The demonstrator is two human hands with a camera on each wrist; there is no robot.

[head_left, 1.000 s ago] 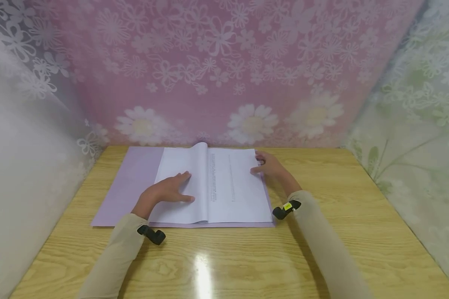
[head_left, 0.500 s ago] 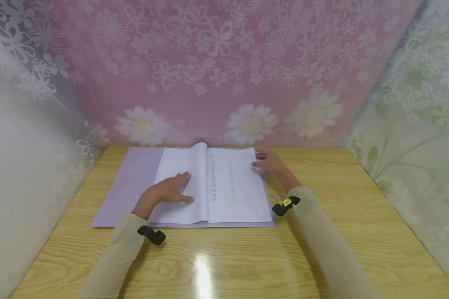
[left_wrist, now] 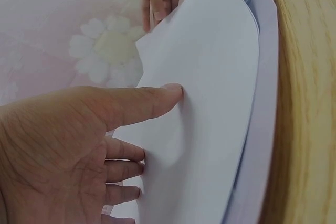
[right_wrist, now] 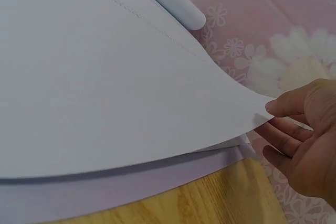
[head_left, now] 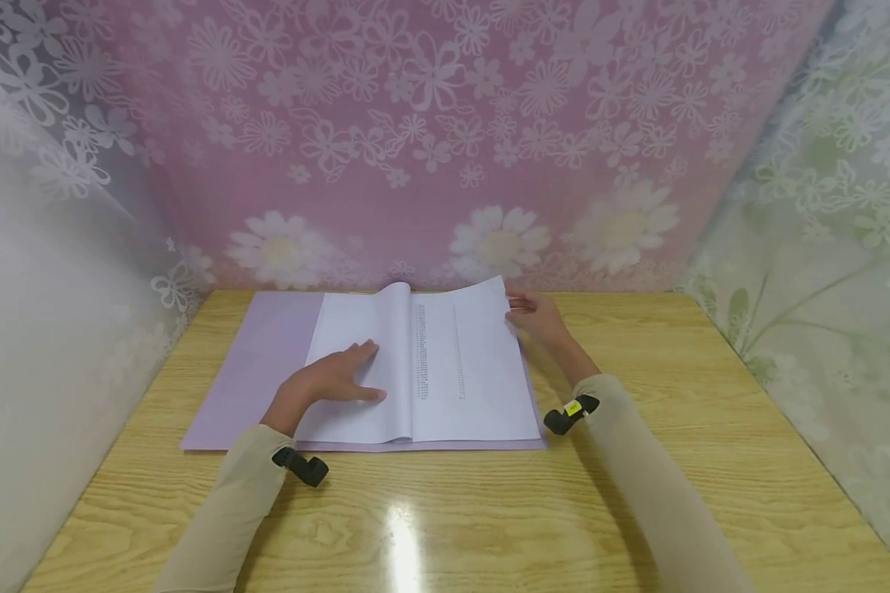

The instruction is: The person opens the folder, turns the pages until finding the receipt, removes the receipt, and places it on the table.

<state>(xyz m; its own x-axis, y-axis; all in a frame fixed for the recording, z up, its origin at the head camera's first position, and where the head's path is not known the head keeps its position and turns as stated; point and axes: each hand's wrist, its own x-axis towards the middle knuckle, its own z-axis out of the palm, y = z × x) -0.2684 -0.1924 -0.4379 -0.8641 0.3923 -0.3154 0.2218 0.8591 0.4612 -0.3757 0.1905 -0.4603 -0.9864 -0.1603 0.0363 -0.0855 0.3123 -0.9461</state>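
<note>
A purple folder [head_left: 259,371] lies spread on the table with a stack of white paper in it. My left hand [head_left: 334,375] rests on the turned pages [head_left: 395,362] at the left, which bulge near the fold; its thumb and fingers are straight and spread, as the left wrist view also shows. At the far right corner my right hand [head_left: 541,317] pinches a printed sheet [head_left: 482,362] between thumb and fingers. That corner is lifted off the stack, and the sheet curves upward in the right wrist view. Faint printed columns run down the sheet.
The wooden table [head_left: 445,511] extends in front of the folder and to both sides. A pink flowered curtain [head_left: 415,148] hangs right behind the far edge. Pale patterned cloth [head_left: 845,288] borders the right side, with whitish cloth on the left.
My right hand has taken hold of the sheet's far right corner and raised it. The left hand has stayed in place on the turned pages.
</note>
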